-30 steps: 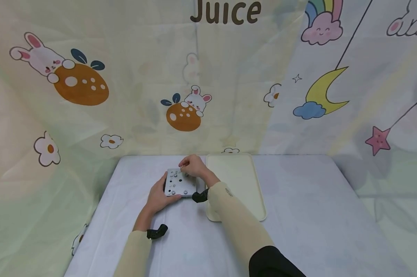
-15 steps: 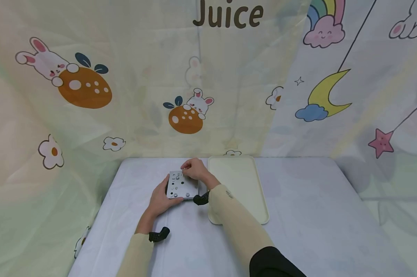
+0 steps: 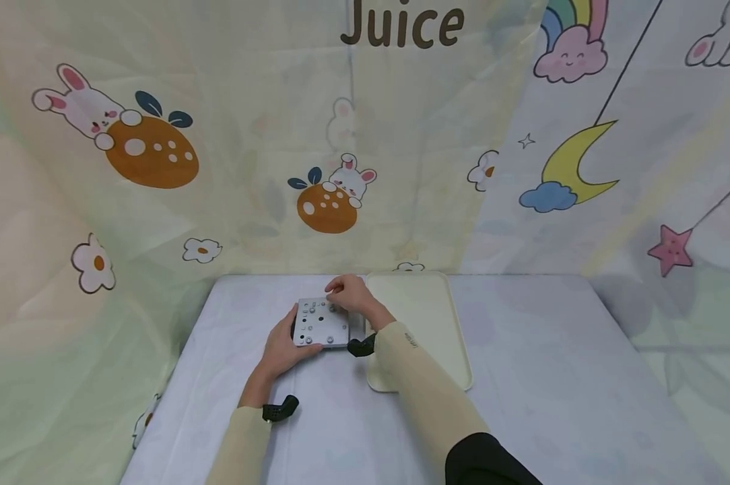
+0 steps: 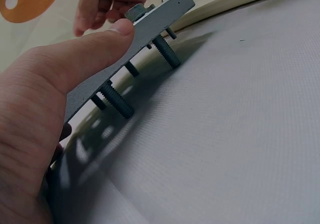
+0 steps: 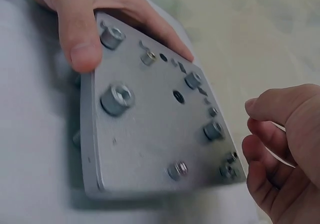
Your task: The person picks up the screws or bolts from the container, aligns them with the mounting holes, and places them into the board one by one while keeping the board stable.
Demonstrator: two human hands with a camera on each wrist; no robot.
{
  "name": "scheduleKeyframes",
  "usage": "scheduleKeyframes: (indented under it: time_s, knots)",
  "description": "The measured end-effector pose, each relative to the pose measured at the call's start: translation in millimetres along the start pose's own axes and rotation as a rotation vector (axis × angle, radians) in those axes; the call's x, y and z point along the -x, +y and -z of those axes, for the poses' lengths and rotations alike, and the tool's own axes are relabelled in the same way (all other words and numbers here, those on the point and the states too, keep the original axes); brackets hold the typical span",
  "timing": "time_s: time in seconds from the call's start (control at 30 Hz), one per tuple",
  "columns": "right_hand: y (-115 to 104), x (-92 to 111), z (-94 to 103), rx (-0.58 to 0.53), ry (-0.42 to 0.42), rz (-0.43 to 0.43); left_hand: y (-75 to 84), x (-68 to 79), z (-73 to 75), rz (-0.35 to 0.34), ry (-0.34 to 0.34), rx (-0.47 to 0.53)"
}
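My left hand (image 3: 283,343) grips a grey metal plate (image 3: 316,323) by its left side, with the thumb along the near edge. Socket-head bolts (image 5: 118,99) of several sizes stand in the plate's top face, among dark holes (image 5: 178,96). In the left wrist view, threaded shanks (image 4: 165,51) and pins stick out below the plate, which is tilted over the table. My right hand (image 3: 349,294) hovers at the plate's far right corner. Its fingers are loosely bent beside the bolts along that edge, with nothing visible between them in the right wrist view (image 5: 290,144).
A cream tray (image 3: 416,323) lies just right of the plate, partly under my right forearm. White cloth (image 3: 535,377) covers the table. Behind the table's far edge hangs a printed curtain (image 3: 250,168). Each wrist carries a black camera mount (image 3: 280,409).
My right hand has shifted a little to the right across the plate's far edge, where its fingertips were pinched together before. The left hand keeps its grip on the plate.
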State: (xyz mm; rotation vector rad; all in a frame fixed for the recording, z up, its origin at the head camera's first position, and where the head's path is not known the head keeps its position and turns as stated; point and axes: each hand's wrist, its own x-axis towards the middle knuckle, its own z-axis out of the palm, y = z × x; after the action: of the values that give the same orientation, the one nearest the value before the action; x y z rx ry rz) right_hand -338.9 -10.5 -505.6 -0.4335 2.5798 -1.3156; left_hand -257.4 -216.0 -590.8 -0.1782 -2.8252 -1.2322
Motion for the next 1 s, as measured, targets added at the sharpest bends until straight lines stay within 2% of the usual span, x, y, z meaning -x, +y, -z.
scheduleKeyframes:
  time_s: [0.23,0.47,0.7,1.0]
  knots:
    - [36,12,27.5,-0.011,0.061,-0.029,0.2,0.3,-4.4,-0.006,-0.019,-0.015]
    - [71,33,47.8,-0.014,0.112,-0.044,1.0,0.7,-1.2,-0.015,0.0,-0.017]
    - [97,55,50.5,-0.024,0.143,-0.067,0.1,-2.5,-1.6,-0.033,-0.006,-0.009]
    - [105,83,36.0,-0.07,0.169,-0.034,2.0,1.0,-1.6,-0.024,-0.005,0.001]
